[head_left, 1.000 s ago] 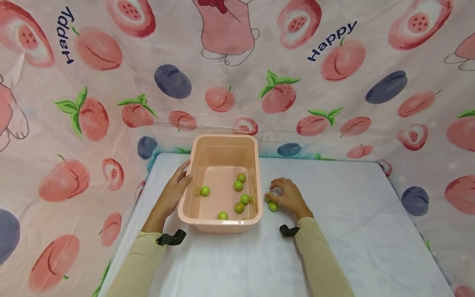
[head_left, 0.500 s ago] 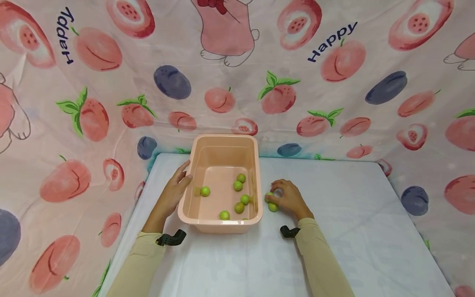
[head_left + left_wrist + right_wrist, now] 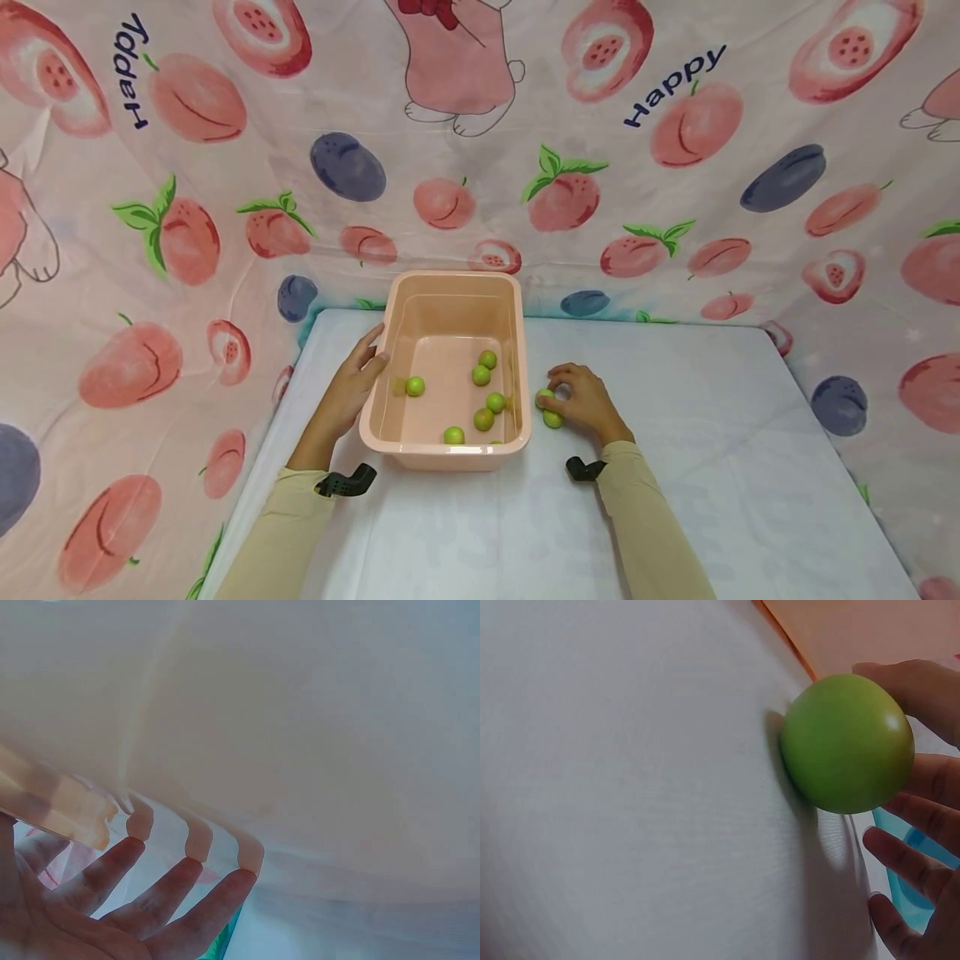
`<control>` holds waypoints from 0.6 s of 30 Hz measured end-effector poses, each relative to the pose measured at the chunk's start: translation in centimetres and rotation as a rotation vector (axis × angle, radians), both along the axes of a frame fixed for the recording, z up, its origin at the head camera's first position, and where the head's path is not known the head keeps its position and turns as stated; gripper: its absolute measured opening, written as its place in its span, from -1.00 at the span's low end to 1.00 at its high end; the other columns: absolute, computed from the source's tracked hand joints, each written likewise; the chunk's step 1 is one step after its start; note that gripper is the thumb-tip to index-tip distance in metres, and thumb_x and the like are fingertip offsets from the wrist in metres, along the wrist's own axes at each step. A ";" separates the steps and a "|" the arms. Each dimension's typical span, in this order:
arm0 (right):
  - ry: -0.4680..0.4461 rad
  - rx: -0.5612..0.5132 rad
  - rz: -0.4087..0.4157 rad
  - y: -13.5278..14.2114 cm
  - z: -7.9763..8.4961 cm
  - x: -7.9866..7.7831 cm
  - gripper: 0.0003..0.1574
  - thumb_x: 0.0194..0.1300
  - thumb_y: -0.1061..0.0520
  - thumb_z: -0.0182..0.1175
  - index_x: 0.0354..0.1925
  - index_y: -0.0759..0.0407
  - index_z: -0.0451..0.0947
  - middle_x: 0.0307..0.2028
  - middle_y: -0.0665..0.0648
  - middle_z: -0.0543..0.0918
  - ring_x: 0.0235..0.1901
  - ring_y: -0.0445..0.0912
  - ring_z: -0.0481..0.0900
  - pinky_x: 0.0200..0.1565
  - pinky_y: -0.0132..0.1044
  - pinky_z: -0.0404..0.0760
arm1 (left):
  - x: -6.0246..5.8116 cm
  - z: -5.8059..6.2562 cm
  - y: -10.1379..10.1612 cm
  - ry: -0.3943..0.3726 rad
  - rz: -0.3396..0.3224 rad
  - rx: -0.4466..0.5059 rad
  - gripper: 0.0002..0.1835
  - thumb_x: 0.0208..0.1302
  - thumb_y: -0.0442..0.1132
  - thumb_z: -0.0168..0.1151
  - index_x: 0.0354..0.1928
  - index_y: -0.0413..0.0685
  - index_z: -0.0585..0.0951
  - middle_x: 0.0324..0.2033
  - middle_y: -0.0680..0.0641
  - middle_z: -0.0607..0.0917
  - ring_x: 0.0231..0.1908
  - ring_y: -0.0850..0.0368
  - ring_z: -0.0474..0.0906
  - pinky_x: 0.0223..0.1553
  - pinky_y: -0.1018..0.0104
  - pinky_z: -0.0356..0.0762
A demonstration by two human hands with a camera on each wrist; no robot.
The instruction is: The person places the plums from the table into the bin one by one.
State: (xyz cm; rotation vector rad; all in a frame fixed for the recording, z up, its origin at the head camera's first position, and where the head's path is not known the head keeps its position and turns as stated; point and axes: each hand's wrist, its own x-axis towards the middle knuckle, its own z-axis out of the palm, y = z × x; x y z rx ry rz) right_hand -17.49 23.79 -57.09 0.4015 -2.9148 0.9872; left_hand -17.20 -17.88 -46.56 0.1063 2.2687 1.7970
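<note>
A peach-coloured plastic basin [image 3: 456, 448] stands on the white table, with several small green balls [image 3: 481, 375] scattered on its floor. My left hand [image 3: 348, 387] holds its left side: the thumb lies at the rim and the fingertips touch the outer wall [image 3: 225, 735] in the left wrist view. Just right of the basin, my right hand [image 3: 585, 402] pinches a green ball [image 3: 544, 397] between thumb and fingers, low over the table. Another green ball [image 3: 552, 419] lies close in front of it. One smooth green ball [image 3: 847, 742] fills the foreground of the right wrist view, partly covering the fingers.
The white-covered table [image 3: 712, 400] extends right and toward the front. A fruit-and-rabbit patterned cloth [image 3: 465, 225] hangs behind and along both sides. A black wrist mount [image 3: 585, 467] sits at each cuff.
The right thumb and fingers have settled around the rear ball, which shows more clearly. One ball near the basin's front has rolled slightly right. The left hand and basin have stayed put.
</note>
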 end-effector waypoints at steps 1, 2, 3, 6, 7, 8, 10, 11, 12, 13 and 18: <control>-0.002 0.002 0.000 0.0 0.0 0.0 -0.64 0.14 -0.21 0.47 -0.35 0.02 0.71 0.07 0.11 0.69 0.11 0.11 0.57 0.20 0.17 0.50 | 0.0 0.0 0.0 0.000 0.000 0.001 -0.39 0.62 0.05 -0.07 0.60 0.50 0.07 0.49 -0.29 0.28 0.33 -0.37 0.45 0.20 -0.16 0.58; -0.004 0.003 -0.001 0.0 0.0 0.0 -0.65 0.14 -0.21 0.47 -0.35 0.01 0.71 0.08 0.11 0.69 0.11 0.11 0.56 0.20 0.16 0.50 | 0.0 0.0 0.0 -0.001 0.002 0.001 -0.39 0.62 0.05 -0.07 0.60 0.50 0.07 0.49 -0.29 0.28 0.33 -0.37 0.45 0.20 -0.16 0.57; -0.006 0.000 -0.002 0.0 0.1 0.1 -0.65 0.14 -0.21 0.48 -0.35 0.01 0.70 0.08 0.11 0.69 0.11 0.10 0.56 0.20 0.15 0.51 | 0.0 0.0 0.0 -0.001 0.002 0.001 -0.39 0.62 0.05 -0.07 0.60 0.50 0.07 0.49 -0.29 0.28 0.33 -0.37 0.45 0.20 -0.16 0.57; -0.010 -0.015 -0.005 0.0 0.3 0.1 -0.66 0.13 -0.18 0.48 -0.36 0.03 0.70 0.09 0.13 0.68 0.12 0.12 0.55 0.22 0.15 0.50 | 0.0 0.0 0.0 -0.002 0.003 0.001 -0.39 0.62 0.05 -0.07 0.60 0.51 0.08 0.50 -0.29 0.27 0.33 -0.37 0.45 0.20 -0.16 0.57; -0.011 -0.018 -0.007 0.0 0.4 0.1 -0.67 0.14 -0.17 0.48 -0.37 0.03 0.70 0.09 0.13 0.68 0.12 0.13 0.55 0.22 0.16 0.49 | 0.0 -0.1 0.0 -0.002 0.004 0.000 -0.39 0.62 0.05 -0.07 0.60 0.51 0.08 0.49 -0.29 0.27 0.33 -0.37 0.45 0.20 -0.16 0.57; -0.014 -0.020 -0.008 0.0 0.6 0.2 -0.67 0.14 -0.17 0.48 -0.37 0.03 0.69 0.09 0.14 0.68 0.13 0.13 0.55 0.22 0.17 0.49 | 0.0 -0.1 0.0 -0.002 0.003 0.002 -0.39 0.62 0.05 -0.07 0.60 0.51 0.08 0.49 -0.29 0.27 0.33 -0.37 0.44 0.20 -0.16 0.57; -0.022 -0.024 -0.013 0.0 0.8 0.2 -0.67 0.14 -0.16 0.48 -0.37 0.04 0.69 0.10 0.15 0.68 0.15 0.15 0.54 0.25 0.18 0.47 | 0.0 -0.1 0.0 -0.001 0.002 0.003 -0.39 0.62 0.05 -0.07 0.60 0.52 0.07 0.49 -0.29 0.28 0.33 -0.38 0.44 0.20 -0.16 0.57; -0.021 -0.021 -0.013 0.1 0.9 0.1 -0.67 0.15 -0.17 0.47 -0.36 0.04 0.69 0.10 0.15 0.67 0.16 0.16 0.54 0.25 0.20 0.46 | 0.0 -0.1 0.0 -0.001 0.002 0.003 -0.39 0.62 0.05 -0.07 0.60 0.52 0.07 0.49 -0.29 0.28 0.33 -0.38 0.45 0.20 -0.15 0.58; -0.021 -0.017 -0.014 0.1 1.0 0.1 -0.66 0.16 -0.17 0.47 -0.36 0.05 0.70 0.10 0.15 0.67 0.17 0.16 0.54 0.26 0.20 0.46 | 0.0 -0.1 0.0 -0.002 0.002 0.003 -0.39 0.62 0.06 -0.07 0.60 0.52 0.07 0.49 -0.29 0.28 0.33 -0.38 0.45 0.19 -0.15 0.58; -0.022 -0.016 -0.016 0.1 1.1 0.1 -0.66 0.15 -0.17 0.47 -0.35 0.05 0.70 0.10 0.15 0.67 0.18 0.16 0.54 0.27 0.20 0.45 | 0.0 -0.1 0.0 -0.001 0.002 0.002 -0.39 0.62 0.06 -0.07 0.60 0.52 0.07 0.49 -0.29 0.29 0.32 -0.38 0.45 0.19 -0.14 0.58; 0.004 -0.027 -0.014 0.2 1.5 -0.1 -0.63 0.14 -0.17 0.48 -0.33 0.08 0.71 0.09 0.16 0.68 0.19 0.17 0.54 0.30 0.20 0.44 | 0.0 -0.1 0.0 -0.005 0.001 0.005 -0.39 0.62 0.06 -0.07 0.60 0.51 0.07 0.47 -0.29 0.30 0.32 -0.38 0.45 0.18 -0.13 0.60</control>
